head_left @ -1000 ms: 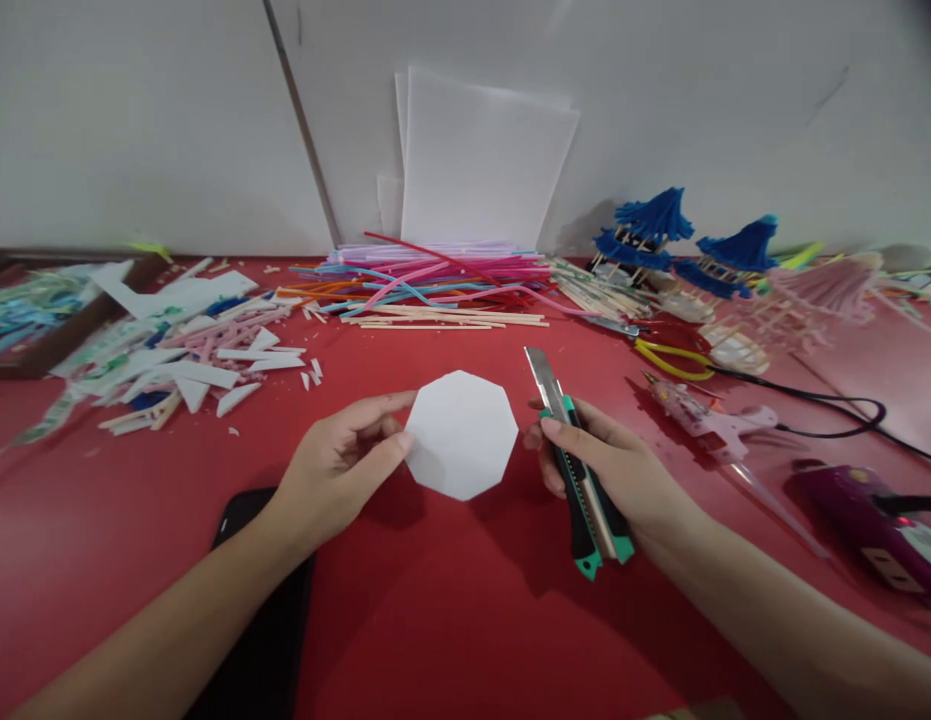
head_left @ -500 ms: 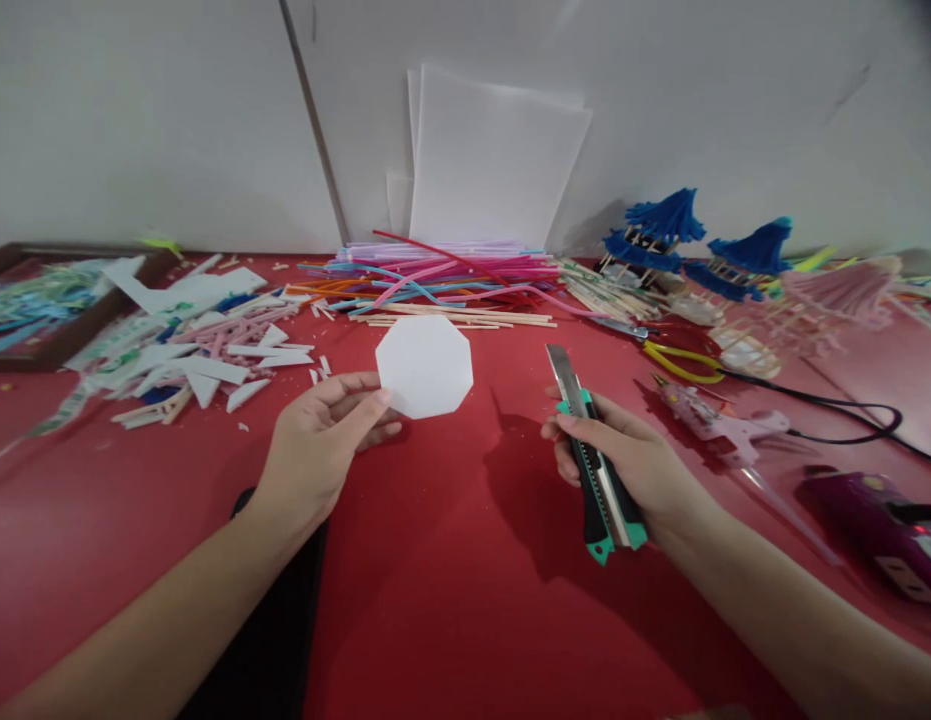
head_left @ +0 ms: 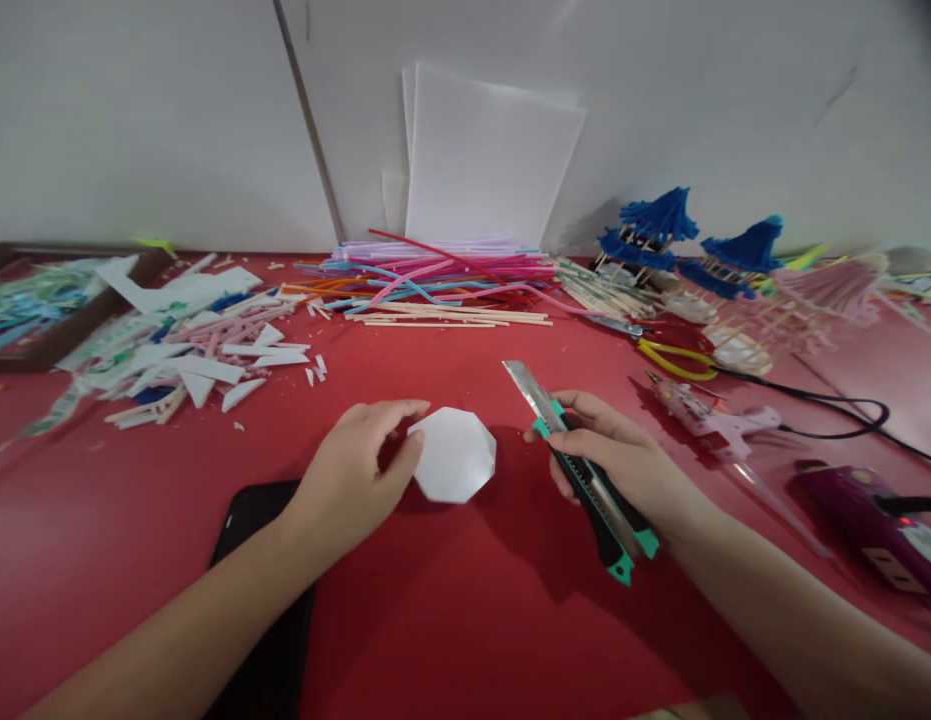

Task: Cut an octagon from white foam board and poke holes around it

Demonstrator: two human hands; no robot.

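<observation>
Between the thumb and fingers of my left hand (head_left: 367, 460) is the left edge of a white octagonal card (head_left: 456, 455). The card is tilted flatter, low over the red table, and I cannot tell whether it touches the surface. My right hand (head_left: 611, 450) is wrapped round a green and black utility knife (head_left: 589, 480). Its metal blade is extended and points up and to the left, to the right of the card and apart from it.
Behind lie colourful pipe cleaners (head_left: 450, 265) and wooden sticks (head_left: 457, 315). White scraps (head_left: 210, 370) are heaped on the left, near a black phone (head_left: 266, 620). On the right are yellow-handled scissors (head_left: 675, 360), a glue gun (head_left: 709, 415), a purple power strip (head_left: 862, 510) and blue-roofed models (head_left: 652, 230).
My left hand has brought the card down and slightly right, tipping it flatter. The knife in my right hand has turned so its blade leans further left, closer to the card.
</observation>
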